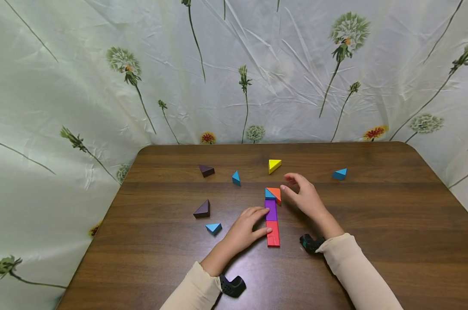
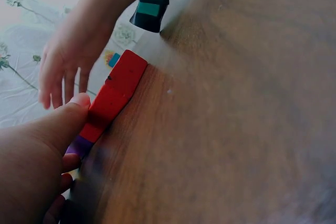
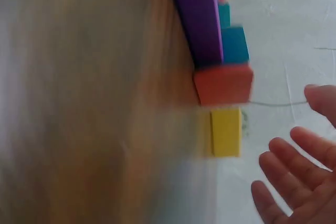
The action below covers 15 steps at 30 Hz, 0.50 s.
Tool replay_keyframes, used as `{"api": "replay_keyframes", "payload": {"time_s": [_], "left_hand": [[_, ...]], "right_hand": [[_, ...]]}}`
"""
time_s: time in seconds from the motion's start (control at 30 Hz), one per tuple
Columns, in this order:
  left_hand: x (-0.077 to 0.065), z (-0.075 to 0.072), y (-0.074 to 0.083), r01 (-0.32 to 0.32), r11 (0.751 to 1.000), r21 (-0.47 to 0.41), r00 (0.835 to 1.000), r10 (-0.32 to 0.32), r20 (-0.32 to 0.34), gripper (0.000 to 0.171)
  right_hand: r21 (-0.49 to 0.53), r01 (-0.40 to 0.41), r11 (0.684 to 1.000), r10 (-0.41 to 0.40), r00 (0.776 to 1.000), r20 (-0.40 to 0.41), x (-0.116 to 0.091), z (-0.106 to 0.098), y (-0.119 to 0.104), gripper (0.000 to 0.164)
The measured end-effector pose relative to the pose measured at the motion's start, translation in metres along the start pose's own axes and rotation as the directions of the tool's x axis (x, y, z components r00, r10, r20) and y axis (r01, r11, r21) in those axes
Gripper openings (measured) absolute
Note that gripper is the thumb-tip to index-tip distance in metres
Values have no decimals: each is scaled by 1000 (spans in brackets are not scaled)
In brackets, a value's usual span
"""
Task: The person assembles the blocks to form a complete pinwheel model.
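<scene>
A red rectangular block (image 1: 273, 239) and a purple rectangular block (image 1: 272, 213) lie end to end. At the purple block's far end sit a small blue triangular block (image 1: 269, 195) and an orange triangular block (image 1: 276, 192), side by side. My left hand (image 1: 241, 228) rests on this row from the left, thumb at the red block, extended fingers at the purple one. To the right of the orange block hovers my right hand (image 1: 307, 198), fingers spread and holding nothing. Beyond the row lies a yellow triangular block (image 3: 226, 132), apart from the right fingers.
Two dark purple triangular blocks (image 1: 206, 170) and two blue triangular blocks (image 1: 213, 228) lie on the left of the brown table (image 1: 392, 215). Another blue triangular block (image 1: 340, 174) is at the far right. A flowered cloth (image 1: 218, 86) hangs behind the table.
</scene>
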<state>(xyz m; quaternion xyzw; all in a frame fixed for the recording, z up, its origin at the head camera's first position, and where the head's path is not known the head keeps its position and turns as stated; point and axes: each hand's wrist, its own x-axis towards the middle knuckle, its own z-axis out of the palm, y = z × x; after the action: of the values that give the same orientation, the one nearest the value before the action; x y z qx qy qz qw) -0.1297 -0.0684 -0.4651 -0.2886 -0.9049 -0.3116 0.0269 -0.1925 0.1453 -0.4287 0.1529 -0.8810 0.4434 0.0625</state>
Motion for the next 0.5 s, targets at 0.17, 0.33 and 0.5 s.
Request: {"api": "replay_keyframes", "payload": {"time_s": [0.17, 0.33, 0.5], "left_hand": [[0, 0, 0, -4, 1000, 3, 1000, 4, -8, 52], [0, 0, 0, -9, 1000, 18, 1000, 9, -8, 52], [0, 0, 0, 7, 1000, 17, 1000, -7, 10, 53]], "right_hand": [[-46, 36, 998, -39, 997, -60, 0, -20, 1, 48], [-108, 45, 993, -61, 987, -149, -1, -45, 8, 54], [-150, 47, 987, -81, 970, -228, -4, -68, 22, 56]]}}
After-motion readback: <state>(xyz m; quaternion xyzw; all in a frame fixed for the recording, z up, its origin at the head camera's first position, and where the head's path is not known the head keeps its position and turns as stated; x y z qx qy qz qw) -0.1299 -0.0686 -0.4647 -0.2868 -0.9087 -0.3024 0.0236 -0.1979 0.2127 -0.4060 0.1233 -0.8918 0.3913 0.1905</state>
